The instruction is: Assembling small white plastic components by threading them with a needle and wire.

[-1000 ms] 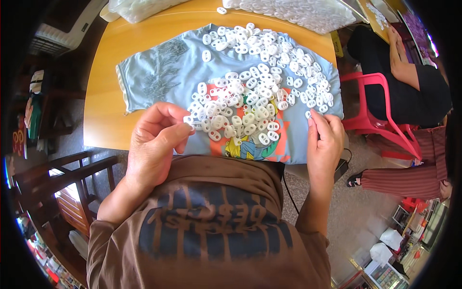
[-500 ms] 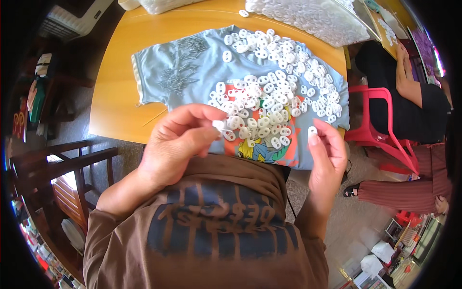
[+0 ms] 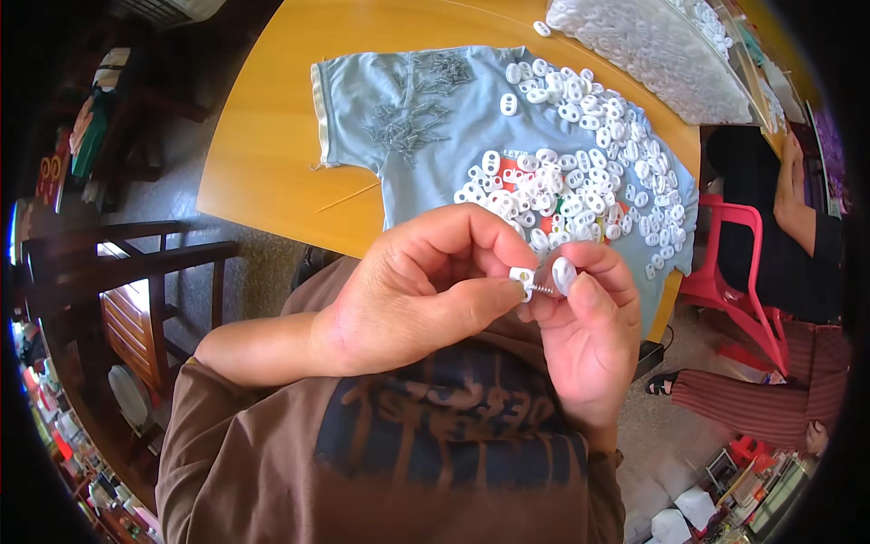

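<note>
Left of the table (image 3: 263, 154): a brown wooden chair (image 3: 136, 313), its slats catching bright light.
Light blue T-shirt (image 3: 358, 91): spread over the tabletop, one sleeve pointing left, a colourful print showing between the white pieces that lie on it.
Thin stick (image 3: 349, 197): on the tabletop, just beside the lower edge of the T-shirt.
Metal springs (image 3: 408, 127): small and loose, in two heaps on the left part of the T-shirt.
Left hand (image 3: 412, 290): closed in a pinch, thumb and forefinger gripping a white two-hole piece (image 3: 523, 276) above the near edge of the T-shirt.
Coil spring (image 3: 543, 289): jutting rightward from the left-hand piece into the gap between the hands; whether its tip touches the other part, I cannot tell.
Right hand (image 3: 589, 335): fingers curled, thumb and fingertips gripping a white oval piece (image 3: 564, 276) just beside the spring.
White two-hole pieces (image 3: 584, 186): heaped beyond the hands, with more strewn along the right side of the T-shirt.
Clear container (image 3: 648, 59): packed with white pieces, at the table's far edge.
Red plastic chair (image 3: 739, 272): right of the table, beside a seated person in black (image 3: 748, 195).
</note>
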`<state>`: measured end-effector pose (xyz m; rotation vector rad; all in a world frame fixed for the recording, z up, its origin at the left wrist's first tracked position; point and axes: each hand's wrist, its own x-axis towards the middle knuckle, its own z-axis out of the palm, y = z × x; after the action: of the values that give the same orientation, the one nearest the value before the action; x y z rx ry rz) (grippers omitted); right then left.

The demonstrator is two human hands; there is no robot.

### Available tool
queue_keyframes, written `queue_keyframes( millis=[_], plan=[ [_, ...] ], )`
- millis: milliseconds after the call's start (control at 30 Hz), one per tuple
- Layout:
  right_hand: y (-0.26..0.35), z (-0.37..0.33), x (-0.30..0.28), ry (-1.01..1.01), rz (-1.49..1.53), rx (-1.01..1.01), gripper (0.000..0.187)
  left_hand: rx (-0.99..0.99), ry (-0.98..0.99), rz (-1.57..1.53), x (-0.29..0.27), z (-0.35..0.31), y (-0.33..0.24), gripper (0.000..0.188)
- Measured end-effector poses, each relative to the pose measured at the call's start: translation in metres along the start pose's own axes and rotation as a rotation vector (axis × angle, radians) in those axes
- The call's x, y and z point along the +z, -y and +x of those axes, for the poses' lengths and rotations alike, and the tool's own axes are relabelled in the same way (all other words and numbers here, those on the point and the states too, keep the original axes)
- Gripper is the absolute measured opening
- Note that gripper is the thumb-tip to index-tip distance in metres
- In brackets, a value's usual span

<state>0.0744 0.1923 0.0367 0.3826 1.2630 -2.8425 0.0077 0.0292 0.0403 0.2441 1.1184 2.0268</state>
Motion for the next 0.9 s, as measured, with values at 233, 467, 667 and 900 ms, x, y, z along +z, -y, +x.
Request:
queue_keyframes(
  millis=[233, 467, 667, 900],
  plan=[
    [-0.004, -0.003, 0.007, -0.057, -0.066, -0.079, 0.023, 0.029, -0.037, 0.037, 0.004, 0.003, 0.006, 0.012],
    [-0.007, -0.003, 0.005, -0.037, -0.121, -0.155, 0.023, 0.036, -0.070, 0.036, 0.006, 0.006, 0.007, 0.014],
    [-0.010, -0.005, 0.003, 0.006, -0.300, -0.329, 0.021, 0.045, -0.110, 0.071, 0.008, 0.005, 0.008, 0.016],
    [-0.015, -0.005, -0.002, -0.022, -0.664, -0.508, 0.022, 0.061, -0.067, 0.132, 0.005, 0.004, 0.009, 0.013]
  ],
)
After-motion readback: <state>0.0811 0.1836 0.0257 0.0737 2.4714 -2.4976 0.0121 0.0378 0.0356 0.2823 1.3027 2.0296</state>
